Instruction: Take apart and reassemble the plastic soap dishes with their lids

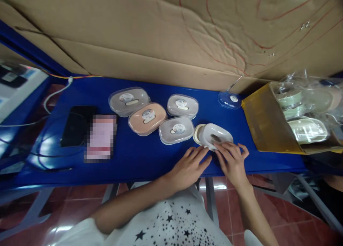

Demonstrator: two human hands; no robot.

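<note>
- White dish (220,131): on the blue table (139,158), right of four lidded containers (147,121), partly covering a cream-coloured piece (197,135).
- My right fingers (227,151): bent, slightly parted, at the dish's near rim; grip cannot be told.
- My left fingers (197,155): loosely spread, tips near its near-left edge; hold unclear.

Table (134,163) has four lidded containers (148,121) bunched around the middle, an open container (226,132) just right of them, loose lid (227,100) behind that, plus a carton (268,124) of more containers (308,129) far right.
</note>
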